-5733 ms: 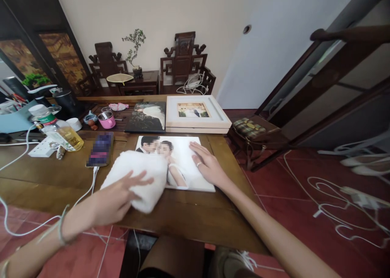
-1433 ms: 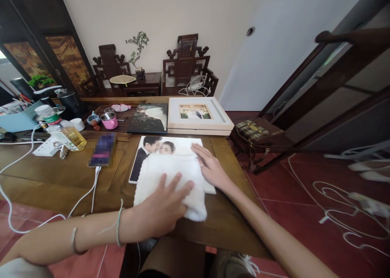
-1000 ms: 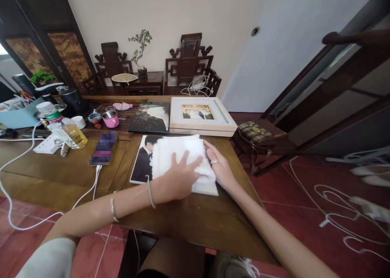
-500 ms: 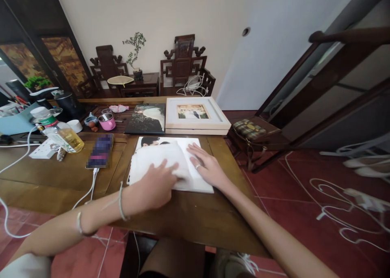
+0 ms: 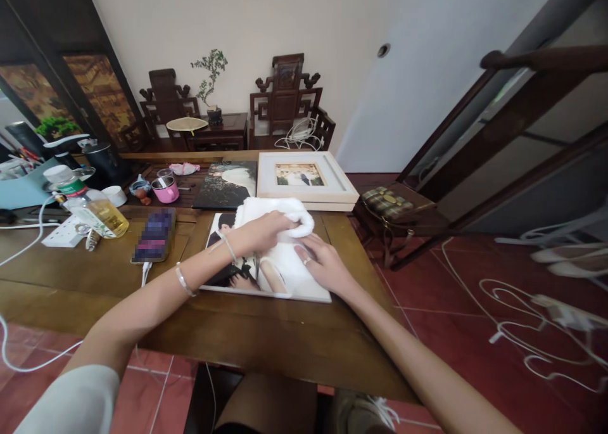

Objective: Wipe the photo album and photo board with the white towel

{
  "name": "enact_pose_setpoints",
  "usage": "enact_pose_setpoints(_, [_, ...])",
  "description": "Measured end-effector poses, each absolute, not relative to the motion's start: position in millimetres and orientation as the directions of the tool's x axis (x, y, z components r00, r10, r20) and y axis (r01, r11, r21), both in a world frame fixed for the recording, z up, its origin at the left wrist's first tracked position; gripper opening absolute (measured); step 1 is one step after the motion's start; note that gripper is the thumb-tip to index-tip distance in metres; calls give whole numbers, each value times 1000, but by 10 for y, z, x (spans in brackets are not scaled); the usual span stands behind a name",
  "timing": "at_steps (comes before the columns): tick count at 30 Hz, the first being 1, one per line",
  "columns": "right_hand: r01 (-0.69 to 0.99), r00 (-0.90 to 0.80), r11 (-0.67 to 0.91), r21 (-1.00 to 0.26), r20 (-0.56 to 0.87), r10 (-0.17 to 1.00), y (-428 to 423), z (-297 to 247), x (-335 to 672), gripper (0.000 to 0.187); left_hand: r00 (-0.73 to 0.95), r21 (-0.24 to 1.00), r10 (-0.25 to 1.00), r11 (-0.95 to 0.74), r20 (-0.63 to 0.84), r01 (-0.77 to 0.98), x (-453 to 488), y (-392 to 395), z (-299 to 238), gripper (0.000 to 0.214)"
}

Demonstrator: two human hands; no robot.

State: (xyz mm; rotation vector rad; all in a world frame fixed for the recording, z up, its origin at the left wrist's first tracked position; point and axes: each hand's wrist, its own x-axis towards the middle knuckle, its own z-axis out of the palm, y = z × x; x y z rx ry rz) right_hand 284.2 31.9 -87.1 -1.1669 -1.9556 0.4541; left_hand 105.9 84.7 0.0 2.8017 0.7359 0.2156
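A large wedding photo print [image 5: 280, 282] lies flat on the wooden table [image 5: 294, 339]. My left hand [image 5: 259, 231] grips a bunched white towel [image 5: 280, 212] at the print's far edge, fingers curled into the cloth. Flat on the print's right side rests my right hand [image 5: 320, 266], fingers spread, a ring on one finger. Part of the picture is hidden under the towel and my left forearm.
Behind the print lie a dark photo panel [image 5: 228, 185] and a white framed photo [image 5: 304, 178]. To the left are a phone [image 5: 154, 234] on a white cable, an oil bottle [image 5: 90, 206], a pink cup [image 5: 165, 189] and a power strip [image 5: 61, 231]. Carved chairs stand at the back; cables lie on the red floor at right.
My left hand has pushed the towel from the print's near edge across to its far edge, bunching it up. My right hand has stayed pressed on the print's right side.
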Motion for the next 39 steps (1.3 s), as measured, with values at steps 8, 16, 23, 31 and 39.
enact_pose_setpoints(8, [543, -226, 501, -674, 457, 860, 340, -908, 2825, 37, 802, 161, 597, -792, -1, 589, 214, 838, 23, 45])
enact_pose_setpoints(16, [536, -221, 494, -685, 451, 865, 328, -897, 2818, 36, 744, 111, 668, -738, -27, 666, -154, 233, 12, 63])
enact_pose_setpoints(23, [565, -230, 481, -670, 432, 872, 321, -891, 2822, 38, 873, 188, 466, -853, -144, 486, 37, -623, 143, 59])
enact_pose_setpoints(31, [568, -232, 488, -663, 439, 868, 334, -905, 2838, 37, 760, 162, 645, -743, -81, 649, -24, 302, 1, 66])
enact_pose_setpoints(39, [547, -228, 490, -678, 443, 867, 336, -900, 2826, 37, 716, 148, 697, -704, -46, 694, -198, 316, -78, 64])
